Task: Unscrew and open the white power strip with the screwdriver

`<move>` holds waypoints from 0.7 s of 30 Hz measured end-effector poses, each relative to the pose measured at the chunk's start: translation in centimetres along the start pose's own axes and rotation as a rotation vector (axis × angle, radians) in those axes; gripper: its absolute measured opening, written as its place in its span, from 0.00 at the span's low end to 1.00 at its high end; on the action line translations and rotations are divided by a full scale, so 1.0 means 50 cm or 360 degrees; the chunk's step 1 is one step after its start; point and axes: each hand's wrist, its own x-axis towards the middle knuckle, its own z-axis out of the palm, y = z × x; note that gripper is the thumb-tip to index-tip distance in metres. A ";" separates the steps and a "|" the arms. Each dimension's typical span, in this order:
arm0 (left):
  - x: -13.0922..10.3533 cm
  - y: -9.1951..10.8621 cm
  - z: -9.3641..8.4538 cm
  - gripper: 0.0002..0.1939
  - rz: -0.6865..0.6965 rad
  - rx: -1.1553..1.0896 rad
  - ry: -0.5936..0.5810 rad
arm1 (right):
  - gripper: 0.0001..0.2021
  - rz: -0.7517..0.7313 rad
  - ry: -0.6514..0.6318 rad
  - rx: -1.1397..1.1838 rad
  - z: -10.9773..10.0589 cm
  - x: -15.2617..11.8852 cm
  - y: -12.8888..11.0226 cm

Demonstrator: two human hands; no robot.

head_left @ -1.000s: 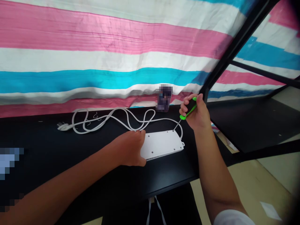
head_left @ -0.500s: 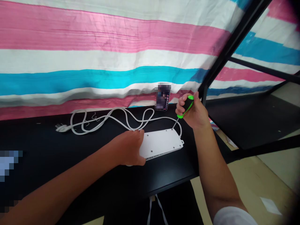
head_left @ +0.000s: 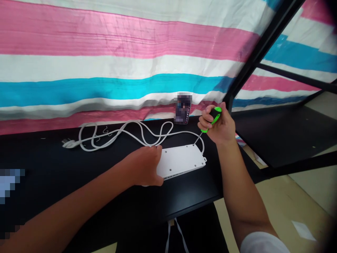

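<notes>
Left hand: the left hand (head_left: 146,165) lies palm down, fingers bent over the left end of the flat white plastic power strip (head_left: 181,161), pressing it to the black tabletop (head_left: 47,165).
Right hand: the right hand (head_left: 219,124) is closed in a fist-like grip around the green-and-black handle of the screwdriver (head_left: 207,124), held tilted.
Screwdriver: its thin metal shaft slants down and left, the tip touching the far right corner of the power strip.
Power strip: it lies underside up, small screw holes showing, near the front edge of the tabletop towards its right end.
Cord: the white cable (head_left: 126,135) runs from the strip's right end in loose loops towards the back edge, ending in a white plug (head_left: 68,143) further left.
Backdrop: a pink, white and blue striped sheet (head_left: 118,59) hangs behind the back edge.
Frame: a black metal post (head_left: 252,59) rises at the right.
</notes>
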 end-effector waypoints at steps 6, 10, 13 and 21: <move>0.001 0.000 0.003 0.27 0.0003 0.0005 0.0011 | 0.24 -0.0122 0.0008 0.0099 0.001 0.000 0.011; 0.005 -0.001 0.009 0.27 -0.0042 0.0043 0.0028 | 0.25 -0.0009 -0.0046 0.0061 -0.005 0.000 0.006; 0.007 -0.002 0.012 0.28 -0.0048 0.0055 0.0038 | 0.27 0.0013 -0.0075 0.0079 -0.006 0.002 0.005; 0.006 -0.002 0.016 0.27 -0.0044 0.0030 0.0067 | 0.27 -0.0047 -0.0023 -0.0030 -0.006 -0.002 0.012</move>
